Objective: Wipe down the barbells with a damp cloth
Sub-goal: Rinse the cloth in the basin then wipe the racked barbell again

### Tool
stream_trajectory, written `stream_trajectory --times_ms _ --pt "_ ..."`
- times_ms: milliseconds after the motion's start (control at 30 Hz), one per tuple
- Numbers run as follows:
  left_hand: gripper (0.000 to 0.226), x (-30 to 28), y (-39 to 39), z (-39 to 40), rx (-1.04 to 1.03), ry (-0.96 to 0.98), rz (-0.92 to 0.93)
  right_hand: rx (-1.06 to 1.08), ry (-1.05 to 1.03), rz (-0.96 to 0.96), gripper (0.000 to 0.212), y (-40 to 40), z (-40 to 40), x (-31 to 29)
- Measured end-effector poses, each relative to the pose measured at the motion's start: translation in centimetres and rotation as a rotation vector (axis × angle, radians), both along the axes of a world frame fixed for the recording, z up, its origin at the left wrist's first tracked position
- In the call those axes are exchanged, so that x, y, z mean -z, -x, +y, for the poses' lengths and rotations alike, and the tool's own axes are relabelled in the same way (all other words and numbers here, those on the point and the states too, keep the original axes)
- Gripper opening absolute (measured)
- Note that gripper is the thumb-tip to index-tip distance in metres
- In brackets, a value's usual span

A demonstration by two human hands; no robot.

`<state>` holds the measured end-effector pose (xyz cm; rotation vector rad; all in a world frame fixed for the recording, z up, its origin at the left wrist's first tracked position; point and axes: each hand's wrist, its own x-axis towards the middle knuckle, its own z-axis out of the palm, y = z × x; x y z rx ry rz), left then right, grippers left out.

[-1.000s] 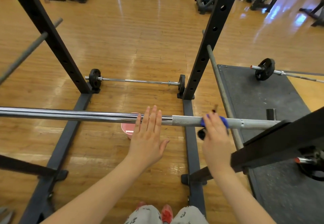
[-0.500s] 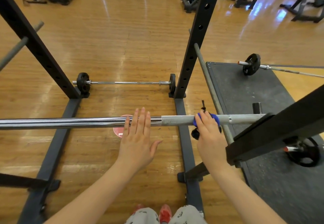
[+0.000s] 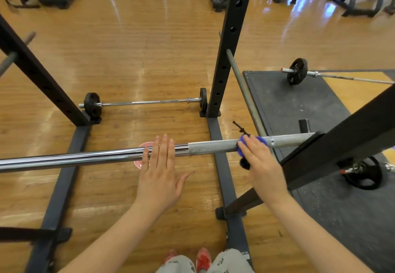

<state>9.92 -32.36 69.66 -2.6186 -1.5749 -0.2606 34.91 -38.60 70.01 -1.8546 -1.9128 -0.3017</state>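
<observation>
Barbell point(image 3: 89, 159): racked, long axis left-right across mid frame.
Cloth point(image 3: 262, 140): blue, on dull sleeve, center-right.
R hand point(image 3: 261, 163): fingers curled over cloth + bar.
L hand point(image 3: 159, 173): flat, fingers straight on chrome shaft.
Next: unwiped bar runs both ways; R hand nearer.

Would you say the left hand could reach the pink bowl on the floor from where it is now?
Probably not directly: the left hand rests flat on the racked bar, which runs right above the pink bowl; it would have to go under or around it.
</observation>
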Motion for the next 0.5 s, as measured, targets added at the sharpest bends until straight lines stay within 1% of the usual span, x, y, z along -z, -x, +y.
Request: stream_trajectory --times_ms 133,200,267,367,400,433,500 --pt "0.081 0.3 -0.1 0.0 -0.004 -0.02 -0.01 0.343 0.019 0.079 0.057 -4.7 -1.1 -1.4" --pt "0.08 0.5 -0.1 0.0 -0.003 -0.026 -0.01 0.422 0.023 0.096 0.056 -4.4 -0.7 -1.4" --pt "0.08 0.7 -0.1 0.1 -0.001 -0.031 -0.013 0.382 0.008 0.054 0.057 -2.5 -0.1 -0.9" --pt "0.08 0.8 0.0 0.1 -0.001 -0.047 -0.018 0.186 0.017 0.003 0.056 -1.1 -0.1 -0.3" --pt "0.08 0.9 0.1 0.1 -0.001 -0.054 -0.02 0.162 0.028 0.004 0.056 -1.5 -0.3 -0.6" --pt "0.08 0.9 0.1 0.1 -0.001 -0.059 -0.024 0.186 0.036 0.02 0.057 -2.4 -0.6 -0.8" --pt "0.08 1.0 0.1 0.1 -0.001 -0.07 -0.034 0.342 0.061 0.099 0.057 -4.0 -0.9 -1.4"
